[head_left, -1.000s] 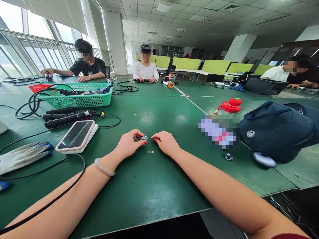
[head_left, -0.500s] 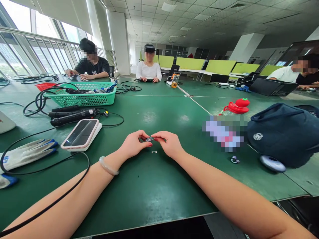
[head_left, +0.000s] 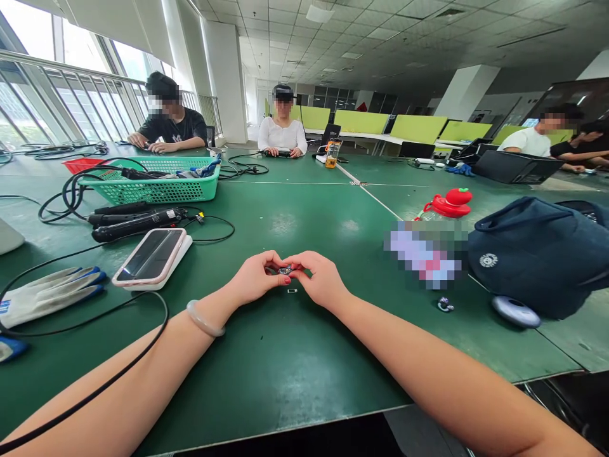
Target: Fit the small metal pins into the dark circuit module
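Observation:
Between the fingertips of both hands is a small dark piece with light markings (head_left: 285, 270), too small for me to tell its kind. My left hand (head_left: 255, 277) pinches it from the left with thumb and fingers. On its right side, my right hand (head_left: 320, 277) is closed with thumb and fingertips on the same piece, which they partly cover. A tiny white-rimmed dark rectangle (head_left: 292, 291) lies on the green table (head_left: 295, 362) just below the hands, touched by neither.
To the left are a phone (head_left: 151, 255), work gloves (head_left: 54, 295), black handles (head_left: 136, 222), a green basket (head_left: 157, 189) and a black cable crossing my left forearm. A dark blue bag (head_left: 533, 254) and red-lidded bottle (head_left: 447, 203) stand right. Other people sit around the table.
My right hand has come slightly closer to my left, and its fingers now cover more of the small dark piece. The whole view has shifted a little.

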A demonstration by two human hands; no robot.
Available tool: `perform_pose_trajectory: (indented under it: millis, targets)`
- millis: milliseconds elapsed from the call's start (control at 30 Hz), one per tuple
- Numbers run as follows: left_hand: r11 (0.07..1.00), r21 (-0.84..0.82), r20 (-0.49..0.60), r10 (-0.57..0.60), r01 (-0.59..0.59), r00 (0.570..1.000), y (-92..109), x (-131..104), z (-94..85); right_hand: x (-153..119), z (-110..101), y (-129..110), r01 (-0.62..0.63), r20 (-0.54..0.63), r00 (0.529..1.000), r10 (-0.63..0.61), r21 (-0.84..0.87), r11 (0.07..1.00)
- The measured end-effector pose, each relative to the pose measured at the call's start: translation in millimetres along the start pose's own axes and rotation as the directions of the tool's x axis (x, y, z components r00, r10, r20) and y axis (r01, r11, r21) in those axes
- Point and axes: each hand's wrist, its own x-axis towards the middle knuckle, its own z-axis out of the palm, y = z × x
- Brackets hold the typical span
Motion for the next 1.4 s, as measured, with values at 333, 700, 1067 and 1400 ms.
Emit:
perform_pose_trajectory:
  millis: [333,700,1067,1400]
  targets:
    - [0.999,-0.033,-0.028,0.001,-0.002,1.0,2.2,-1.4,1.4,-2.2,-0.8,1.1,0.303,0.041,0.95,-0.308,-0.341,0.89]
    - [0.93,-0.368,-0.008,-0.018,0.014,1.0,4.3,-0.9,1.3,-3.7,-3.5,-0.9,0.325,0.051,0.943,-0.328,-0.334,0.884]
    - [0.961,-0.264,-0.054,-0.102,0.084,0.993,2.0,1.3,-2.0,0.0,-18.2,7.5,-0.118,0.235,0.959,0.158,-0.175,0.977]
    - [0.99,-0.1,0.0,-0.097,0.096,0.995,-3.8,3.1,-1.9,-0.7,-11.8,10.4,-0.004,0.473,0.873,0.117,-0.233,0.973]
